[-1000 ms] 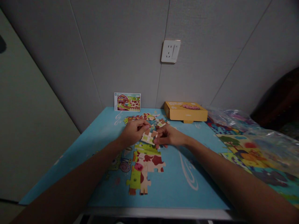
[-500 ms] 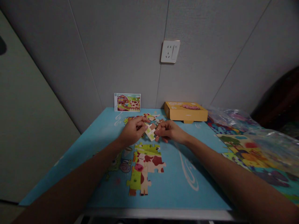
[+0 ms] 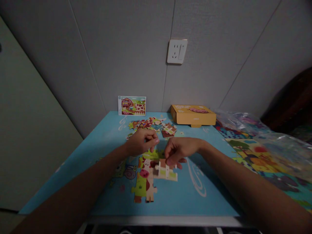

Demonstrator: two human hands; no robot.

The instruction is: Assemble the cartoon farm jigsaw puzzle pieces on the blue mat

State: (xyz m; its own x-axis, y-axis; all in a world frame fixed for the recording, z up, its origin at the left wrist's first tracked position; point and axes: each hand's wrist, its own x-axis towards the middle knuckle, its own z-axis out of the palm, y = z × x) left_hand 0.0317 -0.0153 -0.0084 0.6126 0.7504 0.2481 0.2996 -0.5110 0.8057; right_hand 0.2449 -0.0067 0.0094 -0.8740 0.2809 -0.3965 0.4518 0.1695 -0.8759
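Bare worktop [image 3: 185,200] parts the near edge from the fence piece [image 3: 167,174] — rails running roughly left-right — clamped in the right hand [image 3: 181,148]; the left hand's [image 3: 140,143] fingers, I cannot tell.

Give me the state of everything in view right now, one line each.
Left hand, fingers curled, no piece visible in it
Right hand, pinching the fence section
Fence section, over the cow puzzle, contact unclear
Cow puzzle, part-built, ragged edges
Loose pieces, heaped
Picture card, upright by the wall
Yellow box, lying flat
Clear plastic, crumpled
Wall socket, nothing plugged in
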